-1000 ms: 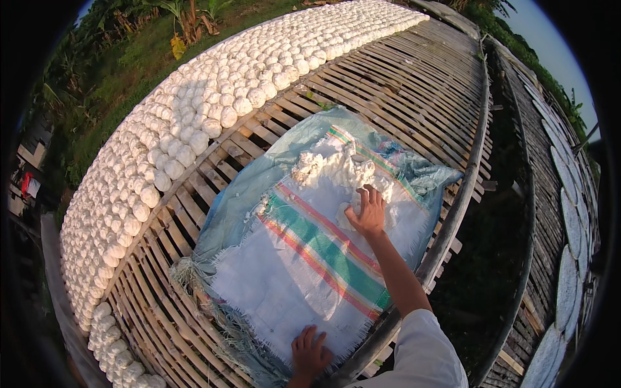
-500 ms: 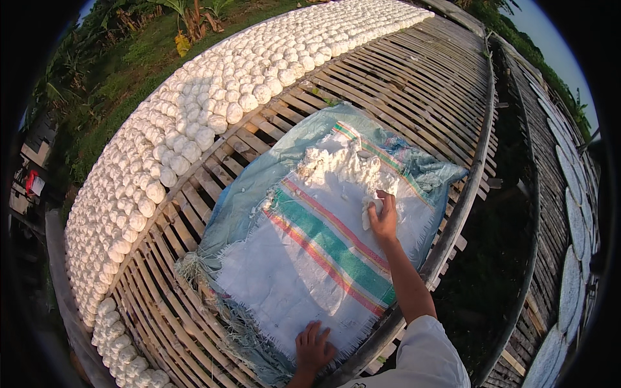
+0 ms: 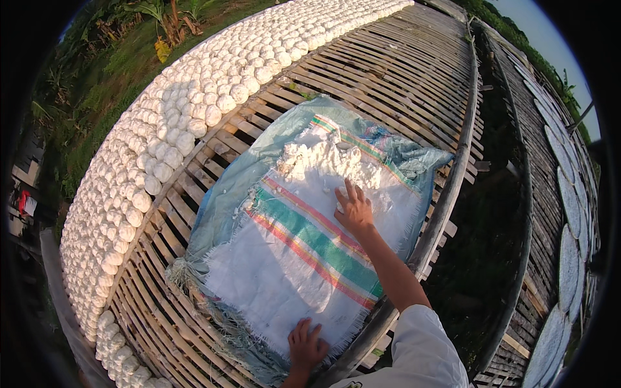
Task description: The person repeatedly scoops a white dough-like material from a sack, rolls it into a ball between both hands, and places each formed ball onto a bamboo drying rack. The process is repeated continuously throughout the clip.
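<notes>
My right hand [image 3: 356, 208] lies on the white woven sack [image 3: 259, 271], fingers spread and pointing away from me. Its fingertips are at the near edge of a crumbly white, dough-like mass [image 3: 323, 160], heaped on the far part of the sack. My left hand [image 3: 307, 344] rests near the sack's frayed near edge, fingers apart with nothing in them. Green, red and yellow stripes cross the sack. Beneath it is a blue-green plastic sheet [image 3: 226, 187], frayed at the near left corner. White crumbs and powder dot the sack.
The slatted bamboo rack [image 3: 362, 71] supports the sheet, with a bamboo pole [image 3: 446, 200] along its right edge. Rows of rounded white lumps [image 3: 162, 139] cover its left side. Beyond a dark gap, another rack [image 3: 543, 239] bears round, flat pale sheets [image 3: 569, 265].
My right hand has shifted left across the sack, and its bent fingers have spread out flatter. My left hand stays on the sack's near edge. The whole view has turned slightly.
</notes>
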Demonstrator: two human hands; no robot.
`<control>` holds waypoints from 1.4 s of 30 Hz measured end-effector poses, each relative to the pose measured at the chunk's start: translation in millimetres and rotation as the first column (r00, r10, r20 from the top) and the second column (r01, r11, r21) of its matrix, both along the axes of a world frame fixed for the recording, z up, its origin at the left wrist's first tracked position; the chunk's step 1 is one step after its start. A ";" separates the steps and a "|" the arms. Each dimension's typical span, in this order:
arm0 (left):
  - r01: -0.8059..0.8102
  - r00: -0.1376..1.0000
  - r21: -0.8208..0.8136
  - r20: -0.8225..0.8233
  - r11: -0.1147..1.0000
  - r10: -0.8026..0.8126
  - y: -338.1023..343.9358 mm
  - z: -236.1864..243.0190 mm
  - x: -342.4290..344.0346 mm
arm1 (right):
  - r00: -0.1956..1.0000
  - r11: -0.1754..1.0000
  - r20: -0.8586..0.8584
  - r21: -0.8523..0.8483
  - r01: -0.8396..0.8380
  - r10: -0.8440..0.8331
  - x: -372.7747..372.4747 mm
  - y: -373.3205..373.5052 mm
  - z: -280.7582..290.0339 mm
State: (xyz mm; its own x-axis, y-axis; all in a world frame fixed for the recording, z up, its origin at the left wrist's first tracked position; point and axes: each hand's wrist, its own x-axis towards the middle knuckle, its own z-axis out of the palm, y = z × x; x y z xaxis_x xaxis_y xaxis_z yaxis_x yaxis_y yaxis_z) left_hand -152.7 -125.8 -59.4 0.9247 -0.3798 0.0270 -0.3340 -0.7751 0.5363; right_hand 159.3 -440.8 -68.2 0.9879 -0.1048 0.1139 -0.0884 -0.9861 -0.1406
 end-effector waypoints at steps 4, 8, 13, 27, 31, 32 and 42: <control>0.009 1.000 -0.018 0.003 1.000 -0.009 -0.9 -2.1 1.2 | 0.984 1.000 -0.176 -0.004 0.001 -0.002 13.1 -16.5 0.4; -0.009 1.000 -0.018 -0.005 1.000 0.009 -2.5 -1.3 0.9 | 0.978 0.998 -0.207 -0.059 0.017 -0.029 26.8 -28.9 0.5; -0.013 1.000 -0.033 -0.008 0.999 0.013 -1.8 2.8 1.7 | 0.948 0.923 -0.285 0.308 0.231 -0.142 67.4 -55.7 10.2; 0.000 1.000 0.018 0.018 1.000 0.000 -1.2 2.7 1.9 | 0.992 0.963 0.105 0.255 -0.093 0.068 45.4 -24.5 17.3; -0.013 1.000 0.008 -0.001 1.000 0.013 -1.6 0.6 1.0 | 0.953 0.951 0.105 0.095 -0.294 0.284 67.9 -12.1 9.3; -0.016 1.000 0.008 -0.002 1.000 0.016 -1.4 0.7 1.4 | 0.962 0.953 0.037 0.136 -0.272 0.269 69.5 -10.6 8.4; -0.022 1.000 0.010 -0.005 1.000 0.022 -1.7 0.3 0.3 | 0.982 0.986 0.095 0.017 -0.168 0.166 15.4 -24.7 -13.9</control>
